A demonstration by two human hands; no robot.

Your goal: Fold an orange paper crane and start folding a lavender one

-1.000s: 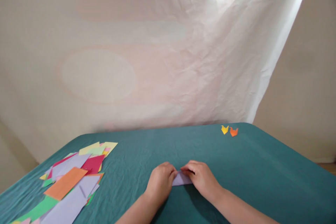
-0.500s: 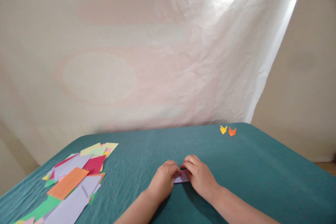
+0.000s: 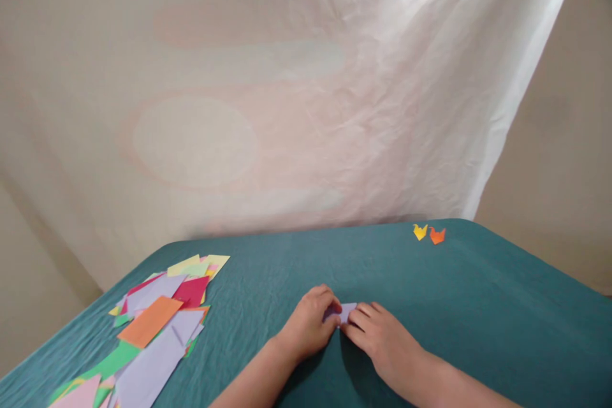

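Note:
A small piece of lilac paper [image 3: 348, 311] lies on the teal-covered table between my two hands, mostly hidden by fingers. My left hand [image 3: 313, 320] has its thumb and fingers closed on the paper's left part. On the other side, my right hand [image 3: 380, 338] presses bent fingers against the paper's right and near edge. The exact folds in the paper cannot be made out.
A loose heap of coloured paper, with an orange sheet [image 3: 150, 322] and a lilac sheet [image 3: 155, 363], spreads over the table's left side. At the far right sit a yellow folded paper bird [image 3: 420, 232] and an orange one [image 3: 437, 236]. Behind hangs a pale sheet [image 3: 296, 108].
My right hand has moved down to the paper's near edge, and my left fingers have shifted on it. More of the paper's far edge shows. The whole view has swung slightly left.

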